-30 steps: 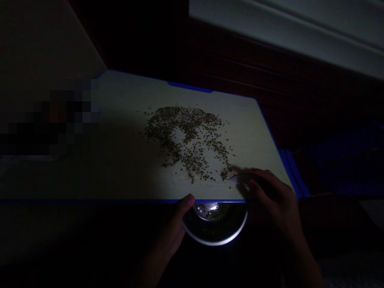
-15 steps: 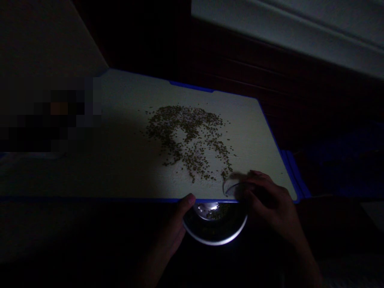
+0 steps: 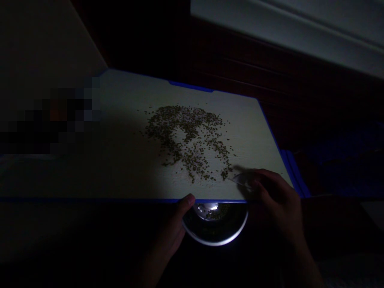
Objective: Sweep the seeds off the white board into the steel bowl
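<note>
Small greenish-brown beans or seeds (image 3: 186,120) lie scattered over a pale, blue-edged tabletop (image 3: 129,172). My right hand (image 3: 279,196) pinches a clear, thin, curved piece of plastic (image 3: 243,180) close to the tabletop. Its tip points left, beside a small cluster of beans near the front edge. Below that edge is a shiny metal bowl (image 3: 220,241), with some beans inside and its far part hidden under the table. My left hand (image 3: 177,228) grips the bowl's left side, its thumb lying at the table edge.
A blurred-out dark patch (image 3: 45,120) covers the tabletop's left end. Dark wooden furniture (image 3: 240,56) stands behind, with a pale ledge (image 3: 285,28) above it. Something blue (image 3: 351,160) is dim at the right. The whole scene is poorly lit.
My right hand has shifted slightly right, and the clear piece has turned from an upright curve near the edge to lying flatter, beside the bean cluster. My left hand and the bowl stay put.
</note>
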Available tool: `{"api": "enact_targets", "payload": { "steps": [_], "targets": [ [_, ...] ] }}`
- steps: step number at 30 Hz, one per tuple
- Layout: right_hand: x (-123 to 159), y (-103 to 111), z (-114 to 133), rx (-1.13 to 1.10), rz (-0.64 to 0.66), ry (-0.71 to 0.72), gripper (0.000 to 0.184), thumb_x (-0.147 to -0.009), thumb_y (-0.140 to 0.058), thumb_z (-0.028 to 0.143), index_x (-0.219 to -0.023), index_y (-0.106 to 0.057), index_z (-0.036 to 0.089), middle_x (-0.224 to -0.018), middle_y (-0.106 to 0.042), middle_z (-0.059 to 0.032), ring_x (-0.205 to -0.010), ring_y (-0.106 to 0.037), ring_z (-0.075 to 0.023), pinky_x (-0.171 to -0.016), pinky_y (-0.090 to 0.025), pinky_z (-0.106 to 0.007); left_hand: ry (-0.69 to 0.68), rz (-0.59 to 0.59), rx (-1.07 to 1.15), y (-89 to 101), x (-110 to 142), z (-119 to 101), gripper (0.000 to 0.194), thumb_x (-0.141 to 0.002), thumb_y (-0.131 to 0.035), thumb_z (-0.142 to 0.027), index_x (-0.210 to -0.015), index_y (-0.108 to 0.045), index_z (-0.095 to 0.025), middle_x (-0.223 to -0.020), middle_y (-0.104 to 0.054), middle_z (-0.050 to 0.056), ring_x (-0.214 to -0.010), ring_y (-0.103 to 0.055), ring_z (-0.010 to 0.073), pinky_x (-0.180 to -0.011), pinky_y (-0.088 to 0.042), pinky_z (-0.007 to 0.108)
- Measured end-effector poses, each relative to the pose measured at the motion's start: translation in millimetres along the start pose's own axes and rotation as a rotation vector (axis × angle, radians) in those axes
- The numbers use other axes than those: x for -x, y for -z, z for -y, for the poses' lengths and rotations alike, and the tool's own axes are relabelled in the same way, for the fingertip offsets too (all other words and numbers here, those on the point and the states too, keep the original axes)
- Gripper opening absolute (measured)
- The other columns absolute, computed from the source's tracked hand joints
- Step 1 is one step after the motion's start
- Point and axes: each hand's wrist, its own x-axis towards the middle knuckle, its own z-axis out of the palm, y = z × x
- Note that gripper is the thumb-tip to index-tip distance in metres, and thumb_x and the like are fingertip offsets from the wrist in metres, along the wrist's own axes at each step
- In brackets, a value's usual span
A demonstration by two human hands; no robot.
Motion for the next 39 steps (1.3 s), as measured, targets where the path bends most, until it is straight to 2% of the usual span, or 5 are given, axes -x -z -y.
{"api": "enact_targets", "payload": {
  "steps": [5, 23, 28, 34, 39],
  "targets": [
    [0.9, -3.4, -3.8, 0.040, -0.189, -0.095, 0.028, -0.093, -0.077, 0.043, -0.117, -0.078, 0.030, -0.116, -0.083, -0.0055, -0.102, -0.080, -0.0271, -0.087, -0.065, -0.041, 0.013, 0.041, 0.014, 2.0, 0.5, 0.7, 0.063, -0.075, -0.095, -0.037, -0.131, -0.077, -0.014, -0.119, -0.085, 0.016, -0.130, -0.071, 0.0427, -0.117, -0.053, 0.054],
    [-2.9, 1.3, 3.5, 0.029, 0.008, -0.011, 0.020, -0.095, -0.075, 0.038, -0.111, -0.081, 0.030, -0.111, -0.082, -0.0049, -0.101, -0.077, -0.0263, -0.083, -0.061, -0.040, 0.026, 0.003, -0.010, 2.2, -0.1, 0.9, 0.066, -0.073, -0.096, -0.039, -0.131, -0.077, -0.014, -0.118, -0.086, 0.016, -0.131, -0.070, 0.0426, -0.117, -0.052, 0.054],
    [-1.0, 3.1, -1.2, -0.029, -0.032, -0.024, 0.021, -0.094, -0.076, 0.037, -0.115, -0.080, 0.032, -0.115, -0.082, -0.0040, -0.103, -0.077, -0.0250, -0.083, -0.062, -0.040, 0.032, 0.018, -0.002, 1.9, -0.7, 0.4, 0.058, -0.074, -0.095, -0.038, -0.124, -0.080, -0.013, -0.118, -0.086, 0.017, -0.134, -0.069, 0.0415, -0.119, -0.051, 0.050],
    [-0.7, 3.5, 2.0, -0.020, 0.030, -0.012, 0.022, -0.094, -0.075, 0.037, -0.114, -0.081, 0.031, -0.114, -0.081, -0.0047, -0.103, -0.077, -0.0259, -0.083, -0.062, -0.042, -0.002, 0.027, -0.003, 2.5, -1.2, 0.8, 0.070, -0.076, -0.094, -0.037, -0.139, -0.073, -0.016, -0.123, -0.084, 0.016, -0.135, -0.068, 0.0404, -0.120, -0.049, 0.052],
    [-1.9, 1.5, 3.5, 0.046, -0.005, -0.036, 0.021, -0.095, -0.072, 0.039, -0.113, -0.080, 0.029, -0.111, -0.081, -0.0051, -0.103, -0.076, -0.0266, -0.084, -0.060, -0.042, 0.005, 0.030, 0.012, 4.2, -1.9, 1.5, 0.067, -0.076, -0.094, -0.037, -0.137, -0.074, -0.016, -0.123, -0.084, 0.016, -0.133, -0.070, 0.0397, -0.118, -0.051, 0.051]
  ]
}}
